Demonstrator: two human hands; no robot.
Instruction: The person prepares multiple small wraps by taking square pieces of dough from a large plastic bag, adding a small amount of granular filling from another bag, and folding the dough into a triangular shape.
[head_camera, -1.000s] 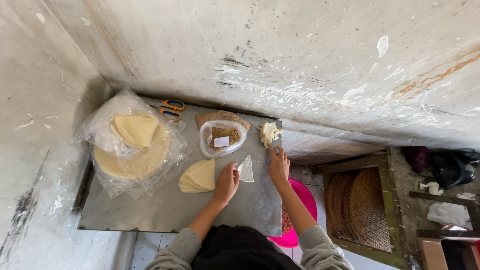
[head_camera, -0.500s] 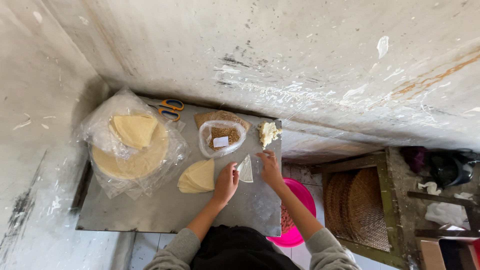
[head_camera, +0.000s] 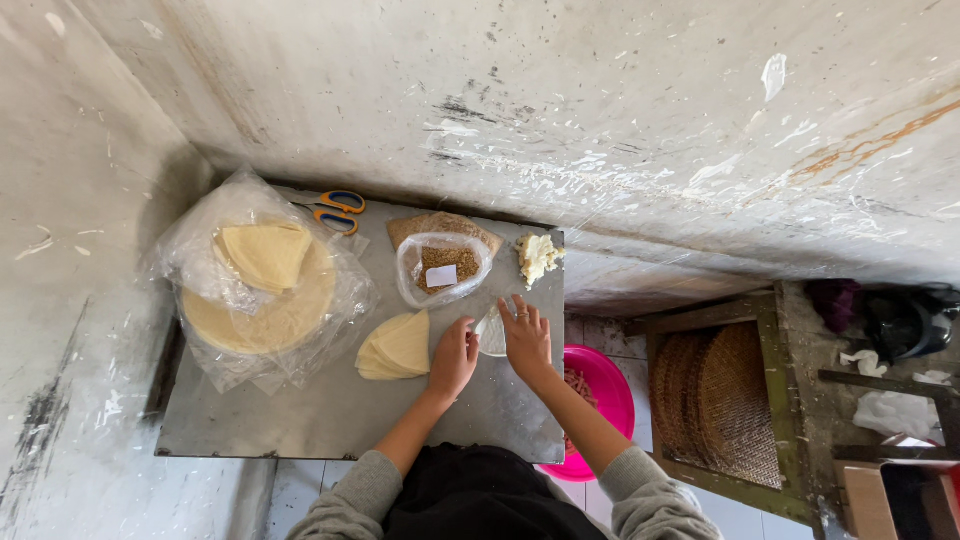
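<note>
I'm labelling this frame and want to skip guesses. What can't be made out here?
Head view only:
- The pale wrapper piece between the left hand and right hand: mostly covered by them, so its shape is unclear.
- The pink bowl: partly hidden by the table edge and right forearm.
- The filling in the plastic bag: too small to identify.
- The white lump: too small to tell what it is.

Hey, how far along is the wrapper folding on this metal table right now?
Looks early. Done: a small stack of cut wedge wrappers lies ready. In hand: the left hand and right hand both press on one pale wrapper piece. Left: the round wrappers in the plastic bag, plus the filling tub. No finished pieces are visible on the table.
</note>
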